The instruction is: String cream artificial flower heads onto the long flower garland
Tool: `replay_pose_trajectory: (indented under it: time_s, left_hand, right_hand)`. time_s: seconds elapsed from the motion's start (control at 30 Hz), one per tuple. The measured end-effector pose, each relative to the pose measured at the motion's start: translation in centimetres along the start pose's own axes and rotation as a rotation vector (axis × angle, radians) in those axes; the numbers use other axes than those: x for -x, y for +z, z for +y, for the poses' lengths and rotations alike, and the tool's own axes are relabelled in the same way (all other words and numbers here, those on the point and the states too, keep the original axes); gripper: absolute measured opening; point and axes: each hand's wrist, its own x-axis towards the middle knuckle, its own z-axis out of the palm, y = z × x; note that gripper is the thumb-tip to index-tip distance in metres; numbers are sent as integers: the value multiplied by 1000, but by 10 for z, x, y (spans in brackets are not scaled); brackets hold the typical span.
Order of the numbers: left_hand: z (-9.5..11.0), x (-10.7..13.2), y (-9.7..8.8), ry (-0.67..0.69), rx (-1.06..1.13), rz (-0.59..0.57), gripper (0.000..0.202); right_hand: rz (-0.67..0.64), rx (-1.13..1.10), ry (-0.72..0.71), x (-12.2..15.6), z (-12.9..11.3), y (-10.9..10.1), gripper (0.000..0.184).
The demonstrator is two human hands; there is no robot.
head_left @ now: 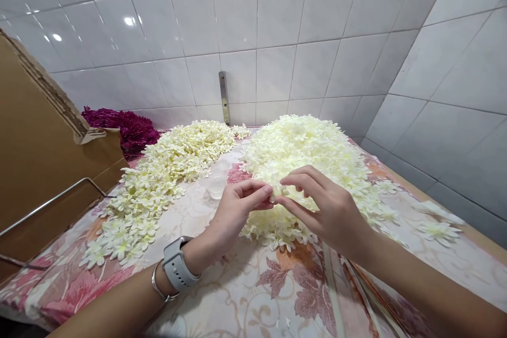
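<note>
My left hand (237,208) and my right hand (325,206) meet above the near edge of a big heap of cream fabric flower petals (304,153). Both hands pinch one small cream petal piece (277,190) between thumb and fingertips. The left wrist wears a grey watch (177,265) and a thin bangle. A second, flatter spread of small cream flowers (158,185) lies to the left of my hands.
A floral tablecloth (253,296) covers the table. A brown cardboard box (35,153) with a metal rail stands at the left. Magenta flowers (127,127) lie at the back left. White tiled walls (277,37) close the back and right. Loose petals (435,229) lie at the right.
</note>
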Motion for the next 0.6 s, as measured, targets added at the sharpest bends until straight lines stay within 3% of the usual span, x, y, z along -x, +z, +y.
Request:
replay_pose_trajectory:
  time_s: [0.13,0.27,0.37,0.43,0.53,0.6]
  left_hand:
    - [2,-1,0,-34,61,-30,13]
    - [0,-3,0,-55,75,8,11]
    - [-1,-4,1,-48,56,60,10]
    - [-1,-3,1,-33,47,72,10]
    - [-1,0,1,-21,23,31,11]
    - [0,1,2,-15,15,-10,12]
  right_hand:
    - [-25,-82,44,-1,0,-2,8]
    - [-43,-153,223,-2,2,-7,11]
    - [101,18,325,-3,5,-10,8]
    - [153,110,241,-3,6,-10,15]
    - [30,11,36,-1,4,-4,8]
    - [-24,-64,20,1,2,-1,5]
